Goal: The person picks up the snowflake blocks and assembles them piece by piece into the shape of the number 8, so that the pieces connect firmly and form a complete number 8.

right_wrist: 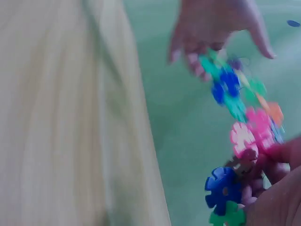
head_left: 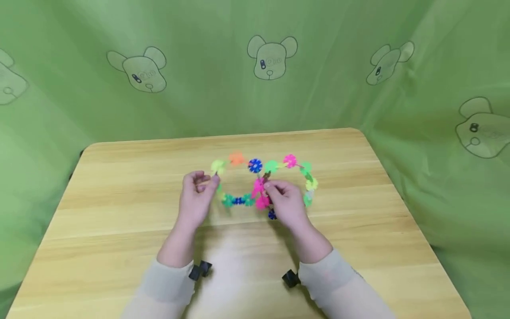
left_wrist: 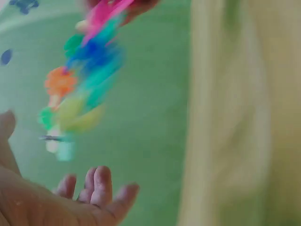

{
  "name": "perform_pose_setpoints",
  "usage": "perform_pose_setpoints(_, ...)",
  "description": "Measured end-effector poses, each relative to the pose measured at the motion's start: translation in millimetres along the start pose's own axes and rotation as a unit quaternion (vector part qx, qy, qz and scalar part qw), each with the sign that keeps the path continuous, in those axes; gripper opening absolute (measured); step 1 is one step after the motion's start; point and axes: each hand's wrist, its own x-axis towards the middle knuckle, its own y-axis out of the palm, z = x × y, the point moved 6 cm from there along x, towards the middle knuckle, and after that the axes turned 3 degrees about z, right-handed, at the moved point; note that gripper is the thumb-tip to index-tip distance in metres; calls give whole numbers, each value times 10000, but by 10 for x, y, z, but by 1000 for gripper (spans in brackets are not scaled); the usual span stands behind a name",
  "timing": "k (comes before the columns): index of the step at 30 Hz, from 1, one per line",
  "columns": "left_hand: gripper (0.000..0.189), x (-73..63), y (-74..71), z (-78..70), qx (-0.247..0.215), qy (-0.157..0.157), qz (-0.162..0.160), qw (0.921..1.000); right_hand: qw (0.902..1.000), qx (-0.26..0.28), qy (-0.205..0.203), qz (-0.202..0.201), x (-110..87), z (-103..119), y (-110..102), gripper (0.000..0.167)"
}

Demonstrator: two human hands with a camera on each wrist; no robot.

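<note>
Slotted plastic snowflake discs are joined into two side-by-side loops, a figure-eight shape, held above the table. My right hand (head_left: 288,204) pinches it at the middle, by the pink discs (head_left: 262,202). The left loop has an orange disc (head_left: 237,158), a dark blue disc (head_left: 255,165) and teal discs (head_left: 229,200). Green discs (head_left: 272,166) and another pink disc (head_left: 290,160) are in the right loop. My left hand (head_left: 195,195) is beside the left end, near a yellow-green disc (head_left: 218,166). In the left wrist view its fingers (left_wrist: 102,183) are spread, apart from the blurred chain.
Beneath both hands is a light wood-grain table (head_left: 119,221) with rounded far corners. A green curtain (head_left: 207,88) printed with bear heads surrounds it at the back and sides. Small black devices (head_left: 291,278) sit at both sleeve cuffs.
</note>
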Motion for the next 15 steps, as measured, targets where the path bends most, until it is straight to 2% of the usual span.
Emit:
perform_pose_setpoints(3,49,6,219,74,-379,87,392,9985,9919,1134,439,-377,-4,-49,33,17)
perform_pose_setpoints(5,37,47,334,74,-496,188,623,9966,9806,1762,804,-309,-38,-130,151,17)
perform_pose_setpoints(7,28,115,381,71,-475,253,633,9965,9718,2037,1188,-19,-92,-227,313,20)
perform_pose_setpoints(9,26,196,384,111,-212,131,509,9984,9636,2178,1515,324,-156,-323,466,27)
perform_pose_setpoints(11,28,275,379,207,170,-152,452,9987,9571,2203,1783,609,-215,-421,583,35)
perform_pose_setpoints(15,36,379,419,487,983,-752,684,9899,9511,2180,2042,782,-270,-581,686,42)
